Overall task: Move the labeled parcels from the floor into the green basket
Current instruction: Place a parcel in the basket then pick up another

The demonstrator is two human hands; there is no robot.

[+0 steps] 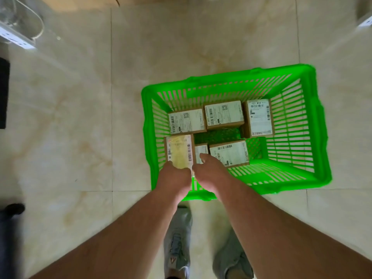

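The green basket (302,117) stands on the tiled floor. Inside lie several brown parcels with white labels: two along the far side (186,121) (223,114), one at the far right (259,117), one nearer the front (229,153). My left hand (175,176) grips the near end of a yellowish-labelled parcel (179,151) at the basket's near left corner. My right hand (209,176) is beside it, index finger stretched onto a small parcel (201,151) wedged between the two front ones.
A white power strip (16,36) with a cable lies at the far left. A dark mat (4,93) sits at the left edge. My two grey shoes (178,242) stand just before the basket.
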